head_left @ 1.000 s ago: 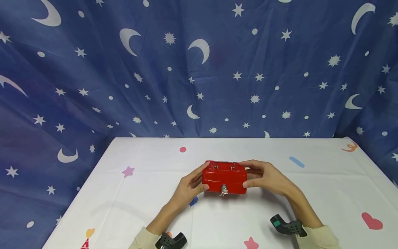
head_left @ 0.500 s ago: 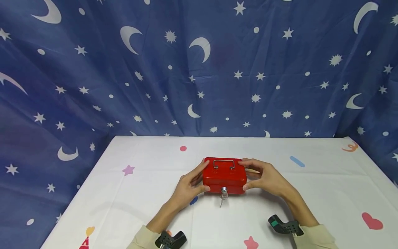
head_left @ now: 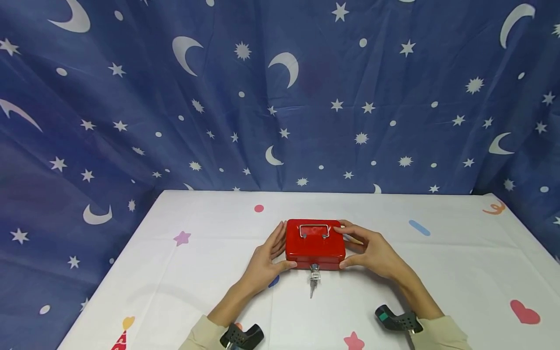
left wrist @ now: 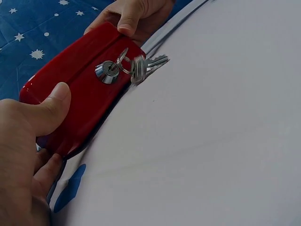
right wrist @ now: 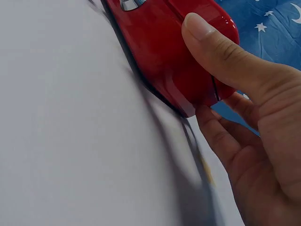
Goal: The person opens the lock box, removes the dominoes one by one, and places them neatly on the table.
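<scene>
The left hand [left wrist: 21, 136] and right hand [left wrist: 136, 14] hold a red box [left wrist: 87, 101], keys [left wrist: 139, 68] hanging from its silver lock [left wrist: 106, 74].

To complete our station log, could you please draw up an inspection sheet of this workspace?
Surface: white cloth with fold creases and printed coloured shapes.
Job's things: red box, lid closed, wire handle on top; one key in the front lock, another hanging from its ring.
Clutter: nothing seen.
Hands: left hand and right hand grip opposite ends of the box, thumbs on its front; a black device on each wrist.
Cables: nothing seen.
Surroundings: blue backdrop with pale moons and stars.
</scene>
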A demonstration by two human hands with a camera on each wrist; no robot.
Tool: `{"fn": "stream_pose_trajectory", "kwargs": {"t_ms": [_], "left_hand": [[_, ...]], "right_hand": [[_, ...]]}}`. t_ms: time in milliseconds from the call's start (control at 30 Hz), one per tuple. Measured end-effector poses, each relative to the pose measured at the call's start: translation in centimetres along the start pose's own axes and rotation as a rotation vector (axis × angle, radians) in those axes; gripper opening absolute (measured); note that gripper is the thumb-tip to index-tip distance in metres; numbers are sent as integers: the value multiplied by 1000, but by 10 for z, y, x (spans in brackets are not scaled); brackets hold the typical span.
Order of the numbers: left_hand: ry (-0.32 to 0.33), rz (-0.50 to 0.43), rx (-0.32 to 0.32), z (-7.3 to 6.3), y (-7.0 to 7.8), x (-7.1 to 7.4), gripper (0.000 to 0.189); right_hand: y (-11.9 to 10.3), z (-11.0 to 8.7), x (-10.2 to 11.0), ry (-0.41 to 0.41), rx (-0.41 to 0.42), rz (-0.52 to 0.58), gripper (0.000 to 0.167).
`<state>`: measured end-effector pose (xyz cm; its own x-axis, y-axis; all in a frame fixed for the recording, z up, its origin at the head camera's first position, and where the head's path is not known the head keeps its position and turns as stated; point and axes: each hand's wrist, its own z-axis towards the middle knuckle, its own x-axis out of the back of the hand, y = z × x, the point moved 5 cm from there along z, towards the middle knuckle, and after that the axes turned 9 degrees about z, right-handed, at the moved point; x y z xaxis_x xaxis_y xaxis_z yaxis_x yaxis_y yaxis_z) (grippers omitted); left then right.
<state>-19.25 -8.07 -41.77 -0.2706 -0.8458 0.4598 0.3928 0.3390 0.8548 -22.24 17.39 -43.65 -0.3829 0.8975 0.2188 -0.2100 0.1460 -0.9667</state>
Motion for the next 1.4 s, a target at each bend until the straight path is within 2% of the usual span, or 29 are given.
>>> {"fn": "stream_pose_trajectory", "kwargs": {"t_ms": [67,300,567,667,900,1033,1233,1400], "left_hand": [[9,-6,-4,0,-3,-1,93],[59,-2,-16,4,-30,-8,94],[92,24,-54,6,-34,-10,93],[110,44,-31,5,-31,-9,91],[96,46,40,1,2,1,84],[102,53,63,0,3,2,85],[102,68,45,0,2,1,85],[103,75,57,0,3,1,84]], "right_hand": [[1,0,0,8,-6,-1,72],[3,1,-1,-15,31,7,73],[9,2,-1,-46,37,48,73],[11,1,-2,-45,22,36,75],[11,1,-4,8,4,5,89],[13,0,-3,16,2,0,90],[17,0,-2,39,-16,6,89],[15,0,-2,45,-22,6,89]]}}
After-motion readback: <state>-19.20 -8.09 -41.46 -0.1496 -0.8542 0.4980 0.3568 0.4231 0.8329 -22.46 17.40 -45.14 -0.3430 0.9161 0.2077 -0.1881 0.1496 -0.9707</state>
